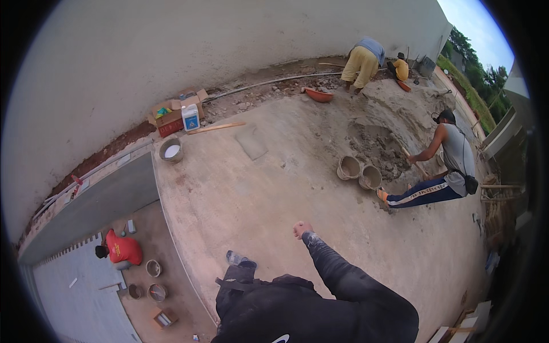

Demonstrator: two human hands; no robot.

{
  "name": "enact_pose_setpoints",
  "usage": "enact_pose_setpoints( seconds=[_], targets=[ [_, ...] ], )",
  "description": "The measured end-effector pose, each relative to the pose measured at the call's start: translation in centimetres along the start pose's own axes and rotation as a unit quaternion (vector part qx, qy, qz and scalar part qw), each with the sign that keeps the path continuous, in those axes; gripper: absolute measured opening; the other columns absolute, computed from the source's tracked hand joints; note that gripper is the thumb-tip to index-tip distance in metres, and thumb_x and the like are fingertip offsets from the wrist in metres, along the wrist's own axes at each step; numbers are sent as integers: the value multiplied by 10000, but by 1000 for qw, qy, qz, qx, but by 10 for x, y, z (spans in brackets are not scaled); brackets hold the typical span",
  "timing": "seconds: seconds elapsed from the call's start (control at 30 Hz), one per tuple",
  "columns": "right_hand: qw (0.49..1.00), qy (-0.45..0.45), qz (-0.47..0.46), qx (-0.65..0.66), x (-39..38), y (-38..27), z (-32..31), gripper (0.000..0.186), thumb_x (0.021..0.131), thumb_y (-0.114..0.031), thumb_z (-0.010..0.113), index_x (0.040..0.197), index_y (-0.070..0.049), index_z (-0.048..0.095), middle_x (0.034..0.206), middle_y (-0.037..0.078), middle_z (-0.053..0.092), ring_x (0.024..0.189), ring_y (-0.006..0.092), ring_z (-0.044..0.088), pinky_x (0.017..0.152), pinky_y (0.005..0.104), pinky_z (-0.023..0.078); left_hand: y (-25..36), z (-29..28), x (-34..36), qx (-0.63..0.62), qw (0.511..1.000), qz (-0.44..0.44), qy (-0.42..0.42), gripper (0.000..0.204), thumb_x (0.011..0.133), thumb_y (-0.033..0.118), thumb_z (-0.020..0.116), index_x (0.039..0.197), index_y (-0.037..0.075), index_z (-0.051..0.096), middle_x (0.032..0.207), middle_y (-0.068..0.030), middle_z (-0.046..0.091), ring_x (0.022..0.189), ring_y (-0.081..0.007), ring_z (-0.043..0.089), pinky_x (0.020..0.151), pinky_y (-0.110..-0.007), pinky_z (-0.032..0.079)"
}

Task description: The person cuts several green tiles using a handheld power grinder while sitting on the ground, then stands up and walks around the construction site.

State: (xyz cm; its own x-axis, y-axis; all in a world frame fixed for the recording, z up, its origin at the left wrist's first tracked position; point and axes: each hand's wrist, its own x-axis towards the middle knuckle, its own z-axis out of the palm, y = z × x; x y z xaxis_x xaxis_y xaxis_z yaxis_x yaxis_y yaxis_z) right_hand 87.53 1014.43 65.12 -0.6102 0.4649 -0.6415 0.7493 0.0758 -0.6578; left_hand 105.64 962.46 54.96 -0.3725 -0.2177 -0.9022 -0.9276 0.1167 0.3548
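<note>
My right hand (301,230) is held out in front of me at the end of a dark, dusty sleeve. Its fingers are curled into a loose fist, and nothing shows in it. Bare concrete floor (246,194) lies below and beyond it. The nearest objects are two mortar-stained buckets (348,168), ahead and to the right, apart from my hand. My left hand is out of the picture. One of my shoes (240,259) shows at the lower middle.
A person in a grey top (457,154) works a long-handled tool (414,162) in wet mortar (380,146). Two more people (363,60) are farther back. Left, a sunken pit (103,206) holds a person in red (123,248). A bucket (171,150) stands near its edge.
</note>
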Motion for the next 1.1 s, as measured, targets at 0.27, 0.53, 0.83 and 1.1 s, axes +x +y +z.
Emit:
enact_pose_setpoints(
  seconds=[0.27,0.53,0.83,1.1],
  targets=[
    [911,-101,-24,-398,95,-21,107,213,773,-266,571,909,-155,692,888,88,683,838,237,658,731,360,526,283,-93,94,-103,989,80,70,204,864,190,543,1003,45,581,819,-123,652,634,-271,626,554,-406,509],
    [850,-243,-6,-468,204,-138,164,280,781,-285,591,1003,-135,669,951,102,671,897,248,645,784,354,517,464,-127,174,-228,962,117,100,163,865,203,582,930,53,585,755,-87,611,569,-208,586,447,-295,455],
    [968,-143,91,-183,389,-446,273,150,772,-209,590,764,-61,617,676,47,629,569,156,618,490,294,511,506,-76,219,282,949,105,96,295,845,298,540,1024,85,637,818,-84,665,730,-192,629,621,-344,492],
    [952,-187,-74,-230,478,-645,427,100,776,-178,591,770,-80,610,668,36,619,529,124,586,453,288,487,678,-93,251,-25,993,99,64,439,787,384,662,1009,5,656,827,-140,665,794,-197,627,710,-291,479]
  ],
)
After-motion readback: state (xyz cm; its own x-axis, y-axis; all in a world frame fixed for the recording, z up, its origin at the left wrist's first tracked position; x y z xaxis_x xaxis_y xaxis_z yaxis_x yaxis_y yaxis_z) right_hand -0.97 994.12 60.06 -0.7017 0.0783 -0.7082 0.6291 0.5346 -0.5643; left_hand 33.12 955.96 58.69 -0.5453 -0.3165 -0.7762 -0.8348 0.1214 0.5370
